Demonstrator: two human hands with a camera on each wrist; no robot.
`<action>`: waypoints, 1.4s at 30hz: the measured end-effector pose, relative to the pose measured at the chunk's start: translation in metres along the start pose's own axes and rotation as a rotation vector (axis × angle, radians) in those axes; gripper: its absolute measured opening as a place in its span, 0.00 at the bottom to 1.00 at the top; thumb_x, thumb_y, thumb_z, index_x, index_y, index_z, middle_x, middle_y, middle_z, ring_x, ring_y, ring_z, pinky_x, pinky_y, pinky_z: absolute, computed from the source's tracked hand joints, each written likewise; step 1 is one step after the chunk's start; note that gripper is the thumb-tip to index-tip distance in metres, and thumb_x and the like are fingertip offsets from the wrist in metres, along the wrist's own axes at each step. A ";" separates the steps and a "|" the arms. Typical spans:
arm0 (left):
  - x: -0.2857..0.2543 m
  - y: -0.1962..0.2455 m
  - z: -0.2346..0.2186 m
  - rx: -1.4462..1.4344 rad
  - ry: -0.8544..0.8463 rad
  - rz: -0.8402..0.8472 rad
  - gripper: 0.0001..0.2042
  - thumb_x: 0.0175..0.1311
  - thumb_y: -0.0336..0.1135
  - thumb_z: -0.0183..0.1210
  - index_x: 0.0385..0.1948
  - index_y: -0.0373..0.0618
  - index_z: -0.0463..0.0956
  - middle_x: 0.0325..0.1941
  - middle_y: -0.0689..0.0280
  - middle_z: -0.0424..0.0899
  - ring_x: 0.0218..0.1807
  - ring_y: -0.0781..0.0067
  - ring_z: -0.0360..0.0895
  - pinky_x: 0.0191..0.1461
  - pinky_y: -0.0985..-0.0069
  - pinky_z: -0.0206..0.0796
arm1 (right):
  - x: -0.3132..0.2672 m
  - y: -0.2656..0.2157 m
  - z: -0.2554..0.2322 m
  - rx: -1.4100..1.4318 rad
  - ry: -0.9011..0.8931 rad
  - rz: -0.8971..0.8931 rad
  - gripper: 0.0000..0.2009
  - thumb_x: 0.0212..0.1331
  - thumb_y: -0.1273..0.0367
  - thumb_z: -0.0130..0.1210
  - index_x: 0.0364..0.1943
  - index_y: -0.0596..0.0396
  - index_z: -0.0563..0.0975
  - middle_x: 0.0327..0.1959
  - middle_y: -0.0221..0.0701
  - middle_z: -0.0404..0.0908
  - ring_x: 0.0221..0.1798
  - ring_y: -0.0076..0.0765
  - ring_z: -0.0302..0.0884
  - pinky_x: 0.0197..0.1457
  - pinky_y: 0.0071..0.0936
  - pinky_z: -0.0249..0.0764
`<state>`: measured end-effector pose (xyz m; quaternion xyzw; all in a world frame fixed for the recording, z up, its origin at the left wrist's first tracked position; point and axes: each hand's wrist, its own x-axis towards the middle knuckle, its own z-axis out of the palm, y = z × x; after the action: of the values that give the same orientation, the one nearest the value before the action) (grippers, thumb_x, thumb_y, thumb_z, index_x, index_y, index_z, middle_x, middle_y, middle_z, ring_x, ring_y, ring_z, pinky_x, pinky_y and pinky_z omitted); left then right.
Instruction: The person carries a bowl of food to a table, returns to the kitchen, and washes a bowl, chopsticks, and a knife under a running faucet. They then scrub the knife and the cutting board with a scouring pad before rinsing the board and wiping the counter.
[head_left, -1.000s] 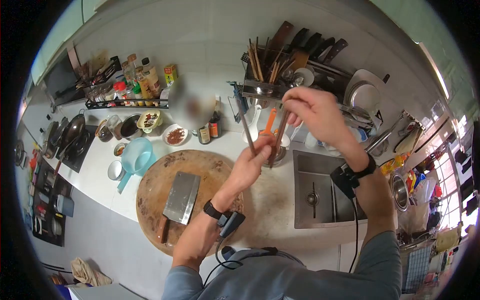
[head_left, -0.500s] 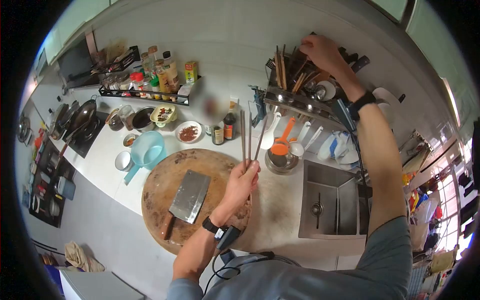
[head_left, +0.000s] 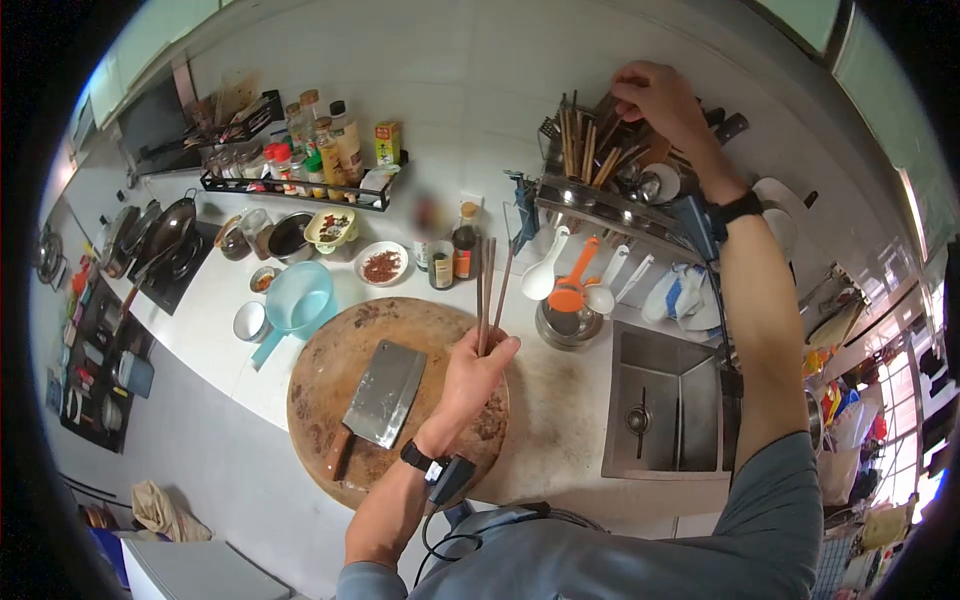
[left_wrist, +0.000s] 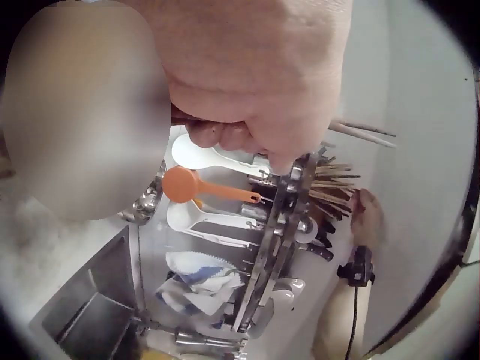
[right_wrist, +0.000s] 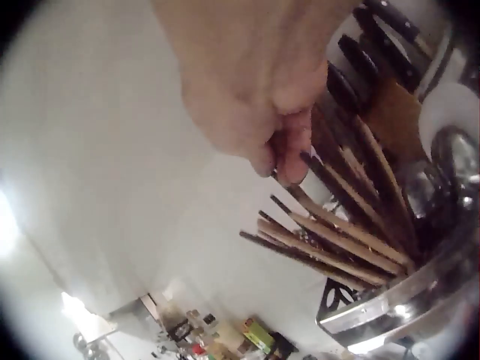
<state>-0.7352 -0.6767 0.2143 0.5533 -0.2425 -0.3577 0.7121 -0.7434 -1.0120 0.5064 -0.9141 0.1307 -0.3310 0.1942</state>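
Note:
Low over the round wooden chopping board (head_left: 330, 340), my left hand (head_left: 472, 378) grips a few dark chopsticks (head_left: 487, 290), their upper ends pointing up. In the left wrist view, their thin ends (left_wrist: 364, 133) stick out past that hand. My right hand (head_left: 660, 100) is raised to the utensil rack on the wall. Its fingertips (right_wrist: 292, 169) pinch the top of a chopstick standing among several others (right_wrist: 330, 247) in the metal holder (right_wrist: 390, 311). A cleaver (head_left: 385, 395) lies flat on the board.
Knife handles (right_wrist: 367, 52) stand close beside the chopsticks. White and orange ladles (head_left: 568, 293) hang below the rack, above a metal bowl (head_left: 570, 328). The sink (head_left: 665, 400) is at the right. A blue strainer (head_left: 300, 300), a plate of red flakes (head_left: 382, 264) and sauce bottles (head_left: 465, 245) line the back.
My right hand has left the chopsticks near my left hand and risen to the holder, where its fingers have shifted slightly. My left hand has lowered over the board, keeping its chopsticks.

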 end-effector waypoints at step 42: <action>-0.041 -0.036 0.005 -0.245 0.014 -0.106 0.12 0.79 0.38 0.51 0.33 0.45 0.73 0.25 0.71 0.74 0.24 0.78 0.70 0.29 0.77 0.63 | -0.112 0.010 0.053 -0.107 0.291 -0.086 0.15 0.63 0.63 0.60 0.51 0.53 0.83 0.37 0.39 0.87 0.36 0.44 0.87 0.42 0.37 0.81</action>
<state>-0.7734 -0.6531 0.1831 0.4769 -0.1622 -0.4178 0.7561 -0.7934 -0.9660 0.4028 -0.8705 0.1357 -0.4603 0.1097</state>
